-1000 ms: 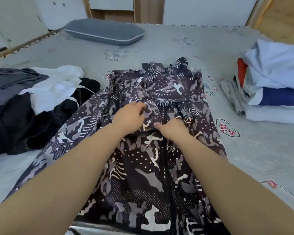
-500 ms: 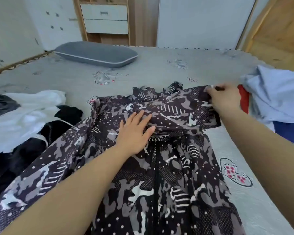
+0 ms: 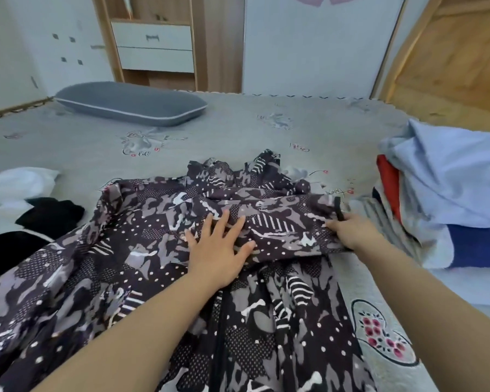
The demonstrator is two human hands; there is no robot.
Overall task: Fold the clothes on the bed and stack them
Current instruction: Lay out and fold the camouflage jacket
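Note:
A dark camouflage-patterned jacket [image 3: 159,267] with white dots lies spread on the grey bed [image 3: 238,131] in front of me. My left hand [image 3: 219,247] presses flat on its middle, fingers straight and spread. My right hand [image 3: 351,230] grips the right edge of a folded-over band of the jacket beside a black strap. On the right sits a stack of folded clothes [image 3: 447,199], light blue on top with red and dark blue layers beneath.
A loose heap of white and black clothes [image 3: 20,205] lies at the left. A grey pillow [image 3: 130,104] rests at the far side of the bed. Beyond it stand a wooden drawer unit [image 3: 153,46] and white wardrobe doors.
My right hand swung out from the jacket's centre to its right edge and has drawn slightly nearer. My left hand opened flat on the fabric. The camera tilted up.

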